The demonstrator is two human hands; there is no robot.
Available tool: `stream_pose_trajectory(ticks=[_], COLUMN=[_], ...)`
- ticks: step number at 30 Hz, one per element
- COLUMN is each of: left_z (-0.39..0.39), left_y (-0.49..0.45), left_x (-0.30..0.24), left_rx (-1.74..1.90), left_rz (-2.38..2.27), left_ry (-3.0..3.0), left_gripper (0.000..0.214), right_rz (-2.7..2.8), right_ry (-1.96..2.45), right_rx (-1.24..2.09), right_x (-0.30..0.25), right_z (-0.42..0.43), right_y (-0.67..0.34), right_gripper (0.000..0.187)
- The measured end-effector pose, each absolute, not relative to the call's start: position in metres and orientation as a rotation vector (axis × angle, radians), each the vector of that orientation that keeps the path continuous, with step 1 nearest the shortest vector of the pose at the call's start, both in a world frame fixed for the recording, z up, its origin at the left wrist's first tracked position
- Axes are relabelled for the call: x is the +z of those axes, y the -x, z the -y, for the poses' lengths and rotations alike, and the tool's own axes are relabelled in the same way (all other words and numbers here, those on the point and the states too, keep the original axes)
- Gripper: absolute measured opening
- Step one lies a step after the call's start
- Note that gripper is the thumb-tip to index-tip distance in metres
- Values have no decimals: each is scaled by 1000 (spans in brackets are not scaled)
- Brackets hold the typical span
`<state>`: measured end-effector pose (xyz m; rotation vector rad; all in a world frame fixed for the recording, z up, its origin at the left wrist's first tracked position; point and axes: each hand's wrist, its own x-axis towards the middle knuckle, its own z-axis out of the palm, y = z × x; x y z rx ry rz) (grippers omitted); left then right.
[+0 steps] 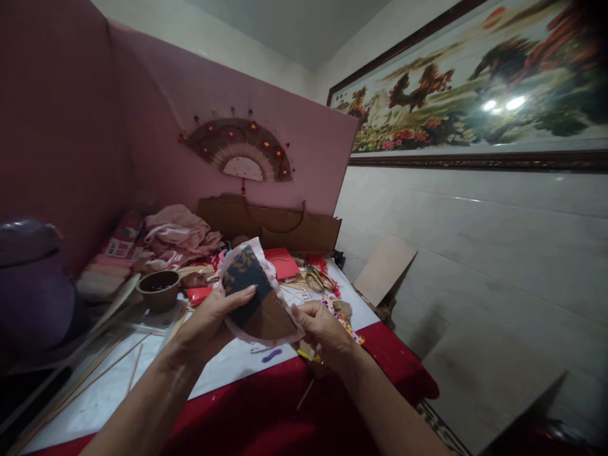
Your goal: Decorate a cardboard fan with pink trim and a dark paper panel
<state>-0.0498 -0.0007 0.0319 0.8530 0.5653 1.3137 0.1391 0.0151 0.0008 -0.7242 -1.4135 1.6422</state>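
A fan-shaped piece of brown cardboard [266,316], covered at its top with dark leaf-print cloth and edged in white fabric, is held above the table. My left hand [213,323] grips its left side, thumb laid across the dark cloth. My right hand [323,329] pinches its lower right edge, fingers closed. Both hands hover over the white sheet [228,367] on the red tablecloth [266,411].
A brown bowl [159,288], thin bamboo sticks [95,373], scissors [316,278], red paper [282,263] and pink cloth [178,237] crowd the table. A finished fan [240,152] hangs on the pink board. A cardboard sheet [384,269] leans against the tiled wall at right.
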Motion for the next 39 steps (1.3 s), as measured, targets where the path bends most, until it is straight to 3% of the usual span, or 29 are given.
stream_pose_trajectory(ticks=[10, 18, 25, 32, 35, 39], left_z=[8, 5, 5, 5, 6, 7], left_y=[49, 50, 51, 52, 52, 52], left_x=[35, 39, 40, 41, 40, 39], left_rx=[1305, 1395, 1431, 1429, 1421, 1387], left_rz=[-532, -553, -553, -575, -569, -544], left_ry=[-855, -875, -873, -867, -870, -877], left_gripper=[43, 32, 23, 38, 40, 42], right_rz=[1362, 1607, 1558, 1627, 1721, 1429], right_ry=[689, 503, 644, 738, 720, 695], right_rx=[1608, 1330, 1254, 1047, 947, 1249], right_x=[-6, 3, 8, 9, 11, 9], right_z=[-17, -1, 9, 14, 11, -6], right_y=[-129, -146, -147, -151, -157, -151], right_gripper=[47, 61, 25, 17, 25, 48])
